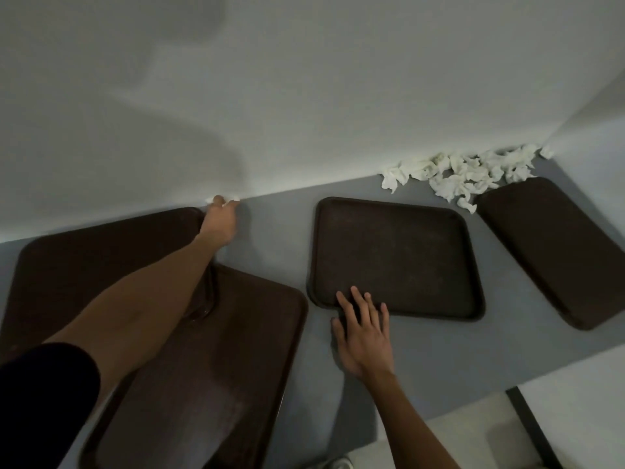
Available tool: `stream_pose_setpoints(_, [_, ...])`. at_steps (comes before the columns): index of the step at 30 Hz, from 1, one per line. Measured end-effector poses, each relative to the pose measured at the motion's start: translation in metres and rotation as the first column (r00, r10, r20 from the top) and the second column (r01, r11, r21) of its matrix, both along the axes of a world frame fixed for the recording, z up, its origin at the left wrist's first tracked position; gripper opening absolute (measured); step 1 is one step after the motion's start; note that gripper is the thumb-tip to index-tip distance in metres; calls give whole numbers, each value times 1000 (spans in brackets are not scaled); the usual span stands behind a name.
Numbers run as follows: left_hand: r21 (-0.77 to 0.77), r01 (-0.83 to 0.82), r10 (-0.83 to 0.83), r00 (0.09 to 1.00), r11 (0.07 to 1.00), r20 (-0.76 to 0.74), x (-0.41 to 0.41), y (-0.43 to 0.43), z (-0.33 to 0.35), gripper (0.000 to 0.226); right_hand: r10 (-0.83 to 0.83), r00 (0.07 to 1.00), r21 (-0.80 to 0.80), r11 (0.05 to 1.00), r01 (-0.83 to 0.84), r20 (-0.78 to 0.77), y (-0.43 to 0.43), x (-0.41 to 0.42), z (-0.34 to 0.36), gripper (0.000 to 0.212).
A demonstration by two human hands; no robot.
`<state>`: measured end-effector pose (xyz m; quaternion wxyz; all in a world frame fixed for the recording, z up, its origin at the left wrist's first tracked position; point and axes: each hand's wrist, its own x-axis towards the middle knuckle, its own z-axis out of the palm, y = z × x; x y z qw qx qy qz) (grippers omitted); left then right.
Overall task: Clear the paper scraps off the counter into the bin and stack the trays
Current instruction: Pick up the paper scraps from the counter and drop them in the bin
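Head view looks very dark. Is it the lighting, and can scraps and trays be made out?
Head view: dim light, so the brown trays read nearly black with little surface detail. Head view: the white paper scraps stand out by the wall, where soft shadows fall at upper left. Head view: the wide lens slants the back edge of the counter; the left hand looks slightly soft.
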<state>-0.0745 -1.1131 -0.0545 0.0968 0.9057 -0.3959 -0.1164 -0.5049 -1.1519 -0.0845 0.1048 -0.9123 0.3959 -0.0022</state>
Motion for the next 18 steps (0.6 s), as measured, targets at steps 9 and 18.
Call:
stream_pose_setpoints(9, [-128,-54,31,983,990,-179,-55,0,11,23,-37,999,94,995,37,2,-1,8,9,57])
stream_pose_setpoints(18, [-326,-224,-35,774,919,-633,-219,1,68,19,-349,829,510,855,90,438,-33,2,69,28])
